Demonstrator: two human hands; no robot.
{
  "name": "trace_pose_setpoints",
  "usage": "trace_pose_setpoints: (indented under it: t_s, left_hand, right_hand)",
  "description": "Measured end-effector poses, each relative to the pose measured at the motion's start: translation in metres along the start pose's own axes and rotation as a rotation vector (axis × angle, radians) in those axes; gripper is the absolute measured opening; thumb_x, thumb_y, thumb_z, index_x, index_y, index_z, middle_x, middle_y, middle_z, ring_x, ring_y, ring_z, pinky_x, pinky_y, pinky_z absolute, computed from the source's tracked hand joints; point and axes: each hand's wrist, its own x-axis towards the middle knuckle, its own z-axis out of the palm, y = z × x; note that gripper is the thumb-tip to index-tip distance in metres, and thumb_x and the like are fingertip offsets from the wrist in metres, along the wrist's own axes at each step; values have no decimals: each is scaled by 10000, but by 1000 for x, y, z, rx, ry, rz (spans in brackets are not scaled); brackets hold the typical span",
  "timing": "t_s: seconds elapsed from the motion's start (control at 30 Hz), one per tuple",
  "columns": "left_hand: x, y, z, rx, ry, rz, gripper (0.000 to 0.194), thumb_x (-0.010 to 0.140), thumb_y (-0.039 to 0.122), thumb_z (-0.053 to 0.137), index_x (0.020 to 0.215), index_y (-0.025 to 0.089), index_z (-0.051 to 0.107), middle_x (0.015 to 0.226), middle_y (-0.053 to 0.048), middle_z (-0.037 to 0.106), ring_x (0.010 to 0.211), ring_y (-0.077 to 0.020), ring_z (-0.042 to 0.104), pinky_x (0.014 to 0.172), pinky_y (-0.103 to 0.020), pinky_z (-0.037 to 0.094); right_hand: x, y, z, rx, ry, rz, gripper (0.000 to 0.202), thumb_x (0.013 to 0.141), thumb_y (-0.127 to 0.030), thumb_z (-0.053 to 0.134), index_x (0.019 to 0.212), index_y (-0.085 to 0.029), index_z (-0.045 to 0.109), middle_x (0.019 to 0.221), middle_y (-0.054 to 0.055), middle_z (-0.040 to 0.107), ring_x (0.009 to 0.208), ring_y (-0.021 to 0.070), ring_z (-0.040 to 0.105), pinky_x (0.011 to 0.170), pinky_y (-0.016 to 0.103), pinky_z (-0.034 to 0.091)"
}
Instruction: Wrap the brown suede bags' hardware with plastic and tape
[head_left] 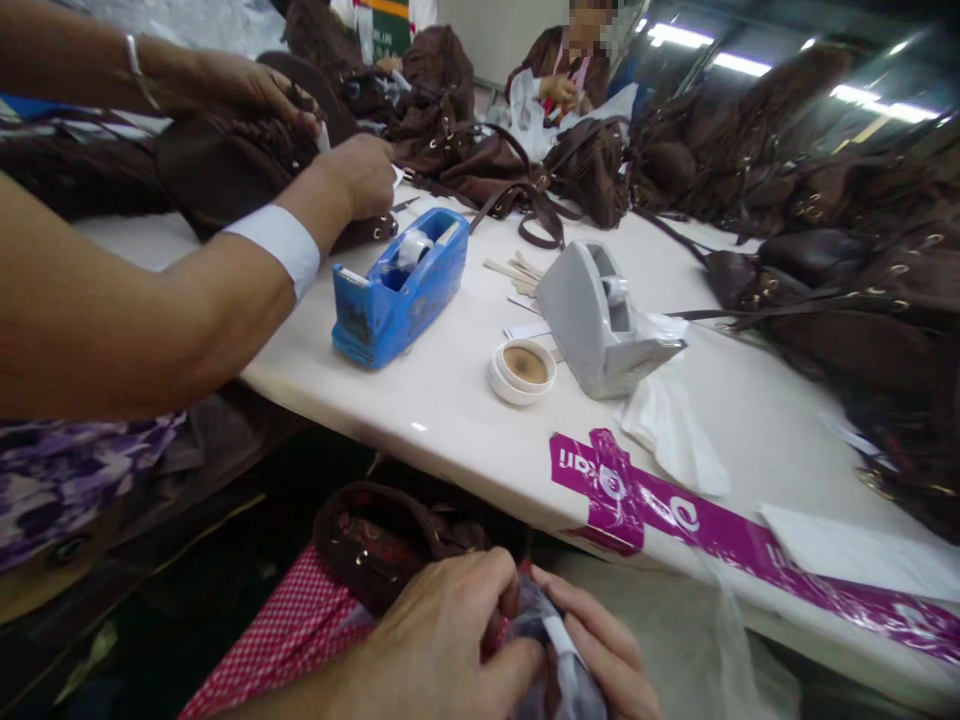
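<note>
My left hand [450,620] is closed, thumb and fingers pressed against a plastic-wrapped bundle [559,655] low in the head view. My right hand [607,640] holds the same bundle from the other side, its fingers wrapped around the back. The wrap looks greyish and see-through, with a white strip on it; what is inside cannot be made out clearly. Just beyond my left hand, an open dark brown bag [367,560] with a patterned lining and metal eyelets rests on red-and-white checked cloth [300,630].
On the white table [450,430] stand a blue tape dispenser [405,285], a grey tape dispenser [589,320] and a small round tub [523,370]. Purple tape [675,510] runs along the edge. A co-worker's arms [247,270] reach in from the left. Brown bags [825,200] pile up at right.
</note>
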Motion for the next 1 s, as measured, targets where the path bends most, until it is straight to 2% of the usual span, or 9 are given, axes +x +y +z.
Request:
trace_pose_setpoints:
  t_s: [0.13,0.3,0.43,0.5,0.6,0.73,0.87,0.93,1.0]
  left_hand:
    - [9,-3,8,-110,-53,-7,41,823,198,494,783,197,494,718,24,561,633,-131,507,545,-258,300]
    - [26,-17,27,-515,3,-83,80,726,193,560,794,190,519,690,41,536,608,-108,494,485,-204,299]
    - [27,-16,30,-718,-121,-177,193,697,179,605,860,191,503,644,68,508,517,-89,466,438,-185,319]
    - [23,-13,31,-733,-142,-179,215,706,172,597,908,183,524,653,67,521,505,-85,463,429,-182,329]
    - [22,-10,35,-719,-54,-98,155,719,154,560,872,180,548,680,52,542,559,-89,490,471,-181,353]
    - [30,-11,44,-802,-1,-75,102,698,176,565,777,196,504,589,78,481,501,-86,437,441,-191,312]
    - [36,-12,50,-777,49,-15,122,670,181,609,723,189,499,610,70,467,559,-84,425,462,-192,282]
    - [35,-12,51,-810,32,-50,115,702,197,606,729,188,494,607,71,459,553,-82,420,474,-197,292]
    - [33,-11,50,-857,14,-59,119,731,212,616,745,186,501,613,72,460,549,-78,424,495,-197,318]
  right_hand:
    - [6,13,-9,-31,-91,9,239,993,-299,530,1168,-257,687,1163,99,734,1038,255,724,848,387,639]
    - [18,28,-32,-5,-260,-5,320,933,-314,636,1249,-262,654,1234,113,713,1083,289,706,862,384,637]
    - [23,22,-42,-50,-444,75,486,915,-401,650,1369,-238,586,1256,131,694,1097,297,695,905,337,610]
    - [21,17,-39,-49,-425,175,453,937,-454,596,1327,-226,629,1267,130,686,1088,290,699,902,316,605]
    - [15,17,-34,-20,-295,286,404,968,-443,539,1274,-215,671,1249,124,697,1074,294,707,865,337,627]
    - [16,33,-37,76,-331,272,307,967,-364,553,1217,-272,705,1072,75,776,883,296,767,664,363,681]
    - [23,41,-43,77,-357,252,303,912,-421,628,1159,-280,733,1028,57,788,813,297,772,584,352,666]
    - [23,35,-40,62,-322,273,315,890,-449,652,1129,-265,743,999,68,794,785,294,772,569,341,655]
    - [20,23,-32,44,-202,293,339,887,-473,650,1119,-243,741,1008,87,791,810,295,769,616,343,651]
